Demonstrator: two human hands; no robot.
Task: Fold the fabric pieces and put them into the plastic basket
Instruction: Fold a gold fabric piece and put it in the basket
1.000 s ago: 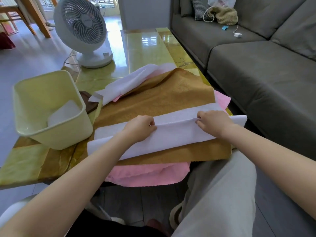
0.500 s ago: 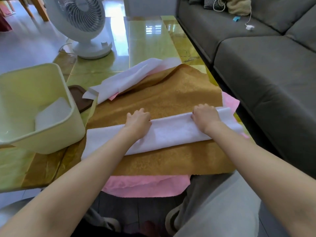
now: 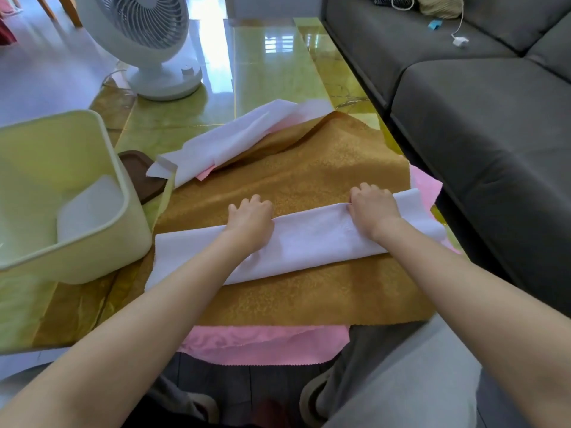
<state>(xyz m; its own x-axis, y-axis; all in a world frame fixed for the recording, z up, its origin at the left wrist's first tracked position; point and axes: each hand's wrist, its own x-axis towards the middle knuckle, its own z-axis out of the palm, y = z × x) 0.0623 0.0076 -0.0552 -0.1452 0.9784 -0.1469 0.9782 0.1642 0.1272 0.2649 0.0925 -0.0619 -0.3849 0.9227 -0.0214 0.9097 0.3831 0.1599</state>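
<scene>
A white fabric piece lies folded into a long strip across a mustard-gold fabric. My left hand presses on its far edge left of centre, fingers curled. My right hand grips the far edge nearer the right end. A pink fabric lies under the gold one and hangs over the table's near edge. Another loose white fabric lies bunched at the back. The pale yellow plastic basket stands at the left with one folded white piece inside.
A white fan stands on the glossy green table behind the basket. A brown tray lies between basket and fabrics. A grey sofa runs along the right. My knees sit below the table edge.
Both hands have carried the white fabric's near edge forward over itself, making a narrower strip. The hands now rest at its far edge. The view tilted down slightly.
</scene>
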